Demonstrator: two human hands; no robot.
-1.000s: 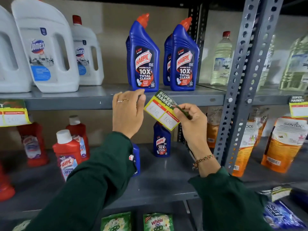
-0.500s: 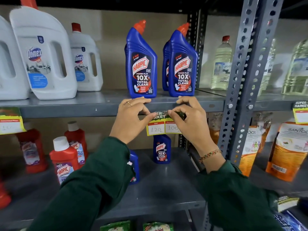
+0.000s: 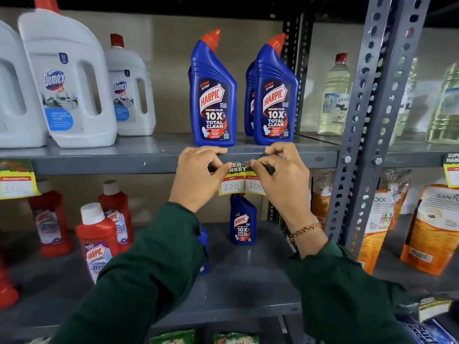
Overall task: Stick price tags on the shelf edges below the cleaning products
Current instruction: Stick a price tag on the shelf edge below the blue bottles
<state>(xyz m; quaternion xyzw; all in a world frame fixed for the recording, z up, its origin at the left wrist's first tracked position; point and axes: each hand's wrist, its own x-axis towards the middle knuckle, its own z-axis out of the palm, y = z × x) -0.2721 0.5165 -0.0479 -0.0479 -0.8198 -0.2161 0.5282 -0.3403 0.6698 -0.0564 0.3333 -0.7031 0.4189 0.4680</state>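
Note:
A yellow and green price tag [image 3: 239, 182], marked 120 and 100, lies flat against the front edge of the grey shelf [image 3: 111, 163]. It sits just below two blue Harpic bottles [image 3: 213, 95]. My left hand [image 3: 198, 176] pinches the tag's top left part with thumb and forefinger, its other fingers resting on the shelf lip. My right hand [image 3: 279, 178] pinches the top right part, and a dark object shows under its fingers. The tag's right edge is hidden behind my right hand.
White Domex jugs [image 3: 67, 83] stand left on the same shelf, with another price tag [image 3: 17, 181] below them. A perforated steel upright [image 3: 367, 125] rises on the right, with a third tag [image 3: 450, 171] beyond. Red Harpic bottles [image 3: 96, 240] and a small blue bottle [image 3: 242, 220] stand on the lower shelf.
The tag went from tilted and held off the shelf by my right hand to level against the shelf edge under both hands. Both hands now pinch its top.

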